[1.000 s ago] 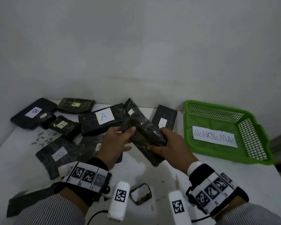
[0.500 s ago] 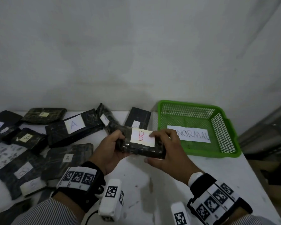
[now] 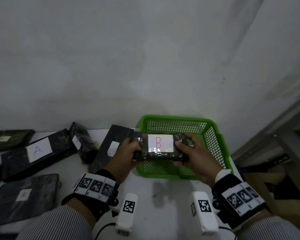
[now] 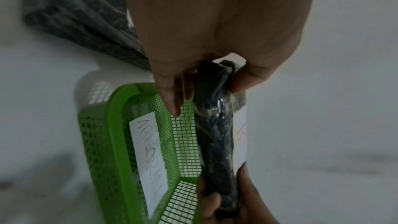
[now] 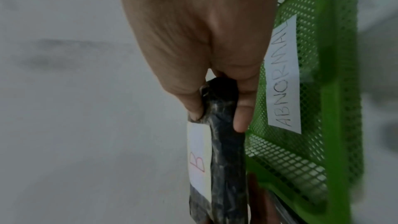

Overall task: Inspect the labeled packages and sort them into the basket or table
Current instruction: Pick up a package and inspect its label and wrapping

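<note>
A dark wrapped package with a white label reading B in red (image 3: 160, 147) hangs level above the green mesh basket (image 3: 213, 135), label up. My left hand (image 3: 128, 153) grips its left end, my right hand (image 3: 191, 153) its right end. In the left wrist view the package (image 4: 217, 135) is pinched between thumb and fingers over the basket (image 4: 101, 142), whose paper sign reads ABNORMAL. The right wrist view shows the package (image 5: 226, 151) edge-on, with its B label facing away from the basket (image 5: 336, 108).
Several dark packages lie on the white table (image 3: 145, 196) to the left, two with A labels (image 3: 38, 150) (image 3: 23, 194). One black package (image 3: 109, 148) lies just left of the basket. A wall stands behind; the table's right edge is beside the basket.
Both hands have carried the B package to the right, from in front of the pile to above the basket. A second ago the package was being turned, label hidden.
</note>
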The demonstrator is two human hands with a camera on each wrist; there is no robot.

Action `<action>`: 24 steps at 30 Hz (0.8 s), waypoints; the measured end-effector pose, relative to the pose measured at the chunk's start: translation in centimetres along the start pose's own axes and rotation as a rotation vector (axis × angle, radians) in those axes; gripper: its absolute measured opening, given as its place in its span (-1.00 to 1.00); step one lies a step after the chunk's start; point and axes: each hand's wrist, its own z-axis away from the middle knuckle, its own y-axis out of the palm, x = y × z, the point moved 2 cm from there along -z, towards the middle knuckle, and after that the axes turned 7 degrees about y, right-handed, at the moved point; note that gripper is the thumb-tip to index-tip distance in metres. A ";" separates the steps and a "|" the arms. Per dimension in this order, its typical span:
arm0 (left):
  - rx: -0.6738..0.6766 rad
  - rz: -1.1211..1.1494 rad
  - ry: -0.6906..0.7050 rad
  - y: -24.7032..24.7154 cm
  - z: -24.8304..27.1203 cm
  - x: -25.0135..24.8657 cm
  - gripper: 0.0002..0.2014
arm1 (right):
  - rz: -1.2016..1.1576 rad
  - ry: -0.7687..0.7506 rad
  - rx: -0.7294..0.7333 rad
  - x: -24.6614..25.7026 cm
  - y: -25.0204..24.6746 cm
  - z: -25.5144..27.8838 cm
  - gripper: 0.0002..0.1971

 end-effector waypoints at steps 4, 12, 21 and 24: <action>-0.015 -0.314 0.134 1.2 -2.5 -0.2 -0.78 | -0.013 0.008 -0.070 1.0 -2.6 -3.9 -0.63; -0.070 -0.965 0.201 -0.3 -5.8 2.6 -0.64 | 0.023 0.100 -0.223 -0.6 -3.4 -12.7 -0.56; -0.070 -0.992 0.256 -0.7 -6.1 3.1 -0.70 | 0.279 0.167 -0.362 -2.8 -2.4 -17.8 -0.41; -0.043 -0.973 0.247 -0.9 -6.0 3.2 -0.65 | 0.595 0.133 -0.418 -3.5 -2.4 -18.4 -0.50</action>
